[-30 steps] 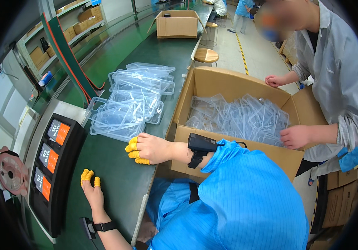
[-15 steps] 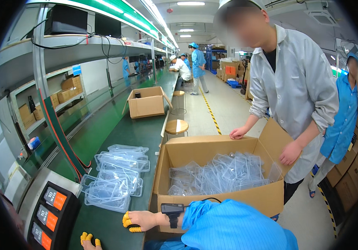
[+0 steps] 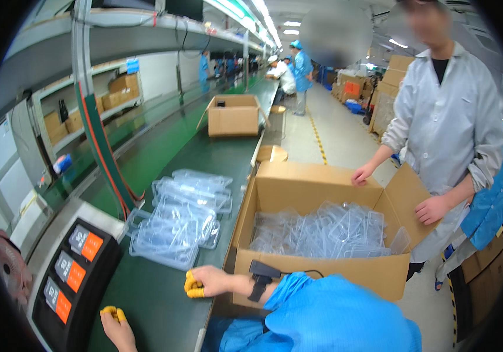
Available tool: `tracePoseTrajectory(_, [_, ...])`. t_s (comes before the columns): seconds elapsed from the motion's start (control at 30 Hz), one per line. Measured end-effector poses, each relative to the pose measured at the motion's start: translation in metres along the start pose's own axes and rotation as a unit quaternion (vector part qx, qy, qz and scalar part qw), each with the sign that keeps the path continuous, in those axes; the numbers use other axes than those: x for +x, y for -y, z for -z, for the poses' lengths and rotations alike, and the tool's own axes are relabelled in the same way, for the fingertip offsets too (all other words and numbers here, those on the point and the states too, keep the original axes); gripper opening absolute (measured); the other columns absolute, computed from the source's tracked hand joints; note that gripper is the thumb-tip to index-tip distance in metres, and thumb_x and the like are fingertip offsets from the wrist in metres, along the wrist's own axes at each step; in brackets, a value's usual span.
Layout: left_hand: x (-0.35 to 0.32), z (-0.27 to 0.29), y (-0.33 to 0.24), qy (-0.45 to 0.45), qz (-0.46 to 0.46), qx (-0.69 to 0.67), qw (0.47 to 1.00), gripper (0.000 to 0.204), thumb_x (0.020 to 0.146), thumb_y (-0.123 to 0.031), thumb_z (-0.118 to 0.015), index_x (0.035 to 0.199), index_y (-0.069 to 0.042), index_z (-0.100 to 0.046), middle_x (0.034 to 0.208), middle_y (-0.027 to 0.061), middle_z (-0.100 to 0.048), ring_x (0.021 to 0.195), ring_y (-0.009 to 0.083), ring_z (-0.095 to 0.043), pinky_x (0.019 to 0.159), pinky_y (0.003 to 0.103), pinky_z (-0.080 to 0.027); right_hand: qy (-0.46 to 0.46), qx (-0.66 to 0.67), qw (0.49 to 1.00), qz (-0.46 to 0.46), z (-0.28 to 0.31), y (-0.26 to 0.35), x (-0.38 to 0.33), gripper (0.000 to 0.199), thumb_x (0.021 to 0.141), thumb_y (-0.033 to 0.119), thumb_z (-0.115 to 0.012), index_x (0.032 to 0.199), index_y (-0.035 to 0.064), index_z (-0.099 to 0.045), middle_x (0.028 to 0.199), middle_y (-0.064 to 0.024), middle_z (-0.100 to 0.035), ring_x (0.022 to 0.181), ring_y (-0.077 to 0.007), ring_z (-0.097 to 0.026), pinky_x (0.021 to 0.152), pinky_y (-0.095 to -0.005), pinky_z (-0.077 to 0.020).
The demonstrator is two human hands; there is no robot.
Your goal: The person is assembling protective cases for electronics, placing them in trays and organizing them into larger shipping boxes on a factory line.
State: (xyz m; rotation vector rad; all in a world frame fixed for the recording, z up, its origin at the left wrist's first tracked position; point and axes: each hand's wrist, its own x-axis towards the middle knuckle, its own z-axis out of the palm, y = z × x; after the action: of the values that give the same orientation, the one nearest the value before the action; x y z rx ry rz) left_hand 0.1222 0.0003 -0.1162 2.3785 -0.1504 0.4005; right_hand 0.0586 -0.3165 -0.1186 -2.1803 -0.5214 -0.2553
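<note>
Over the dark green bench [image 3: 166, 305], my right hand [image 3: 211, 280] hangs near the bench's right edge, yellow covers on its fingertips. Its fingers are curled in, and nothing shows in them. Lower left, my left hand [image 3: 119, 330] also wears yellow fingertip covers; its fingers are loosely bent with a small gap between the tips, and it holds nothing I can see. Beyond my right hand lies a loose stack of clear plastic cases [image 3: 172, 226], apart from both hands. A black holder [image 3: 78, 276] with several orange-and-grey packs stands left of my hands.
A large open carton [image 3: 322, 176] full of clear plastic cases [image 3: 336, 232] stands right of the bench. A person in a grey coat [image 3: 451, 117] rests a hand on its flap. Farther along the bench is a smaller open carton [image 3: 233, 120]. A metal post [image 3: 96, 117] rises at left.
The view has shifted, so the bench and cartons sit differently in it. My right hand's fingers have curled closer together. My left hand shows more fully, its fingertips nearer each other.
</note>
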Motion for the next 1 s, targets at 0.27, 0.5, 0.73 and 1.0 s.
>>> tracePoseTrajectory(0.27, [-0.003, 0.005, -0.001, 0.044, 0.009, 0.095, 0.994, 0.016, 0.079, -0.009, -0.056, 0.087, 0.004, -0.052, 0.083, 0.0196, -0.057, 0.078, 0.0368, -0.054, 0.068, 0.041, -0.042, 0.032, 0.131, 0.991, -0.006, 0.004, -0.009, -0.004, 0.012, 0.076, 0.017, -0.065, 0.076, 0.0053, -0.064, 0.073, -0.0072, -0.060, 0.067, -0.0185, -0.058, 0.058, -0.0269, -0.0449])
tracePoseTrajectory(0.5, [0.001, 0.009, -0.008, 0.082, 0.038, 0.053, 0.995, 0.019, 0.084, -0.013, -0.055, 0.083, 0.005, -0.050, 0.067, 0.0134, -0.053, 0.059, 0.0207, -0.046, 0.058, 0.031, -0.040, -0.004, -0.071, 0.993, -0.091, 0.112, -0.007, -0.052, 0.022, 0.075, 0.027, -0.065, 0.085, 0.0073, -0.065, 0.082, -0.0101, -0.062, 0.075, -0.0248, -0.060, 0.067, -0.0321, -0.0482])
tracePoseTrajectory(0.73, [0.005, 0.007, -0.007, 0.068, 0.052, 0.076, 0.993, 0.019, 0.084, -0.012, -0.055, 0.083, 0.006, -0.050, 0.067, 0.0123, -0.053, 0.059, 0.0200, -0.046, 0.058, 0.031, -0.040, 0.049, -0.135, 0.919, -0.367, 0.096, -0.106, -0.103, 0.059, 0.076, 0.052, -0.058, 0.107, 0.0016, -0.056, 0.096, -0.0226, -0.059, 0.092, -0.0367, -0.056, 0.076, -0.0394, -0.0461])
tracePoseTrajectory(1.0, [0.001, 0.003, 0.008, 0.041, 0.045, 0.077, 0.995, 0.018, 0.083, -0.013, -0.056, 0.082, 0.005, -0.051, 0.067, 0.0149, -0.054, 0.059, 0.0252, -0.050, 0.058, 0.034, -0.041, 0.080, -0.245, 0.874, -0.411, 0.078, -0.090, -0.097, 0.049, 0.072, 0.048, -0.062, 0.088, 0.0013, -0.063, 0.078, -0.0222, -0.062, 0.075, -0.0362, -0.060, 0.069, -0.0425, -0.0479])
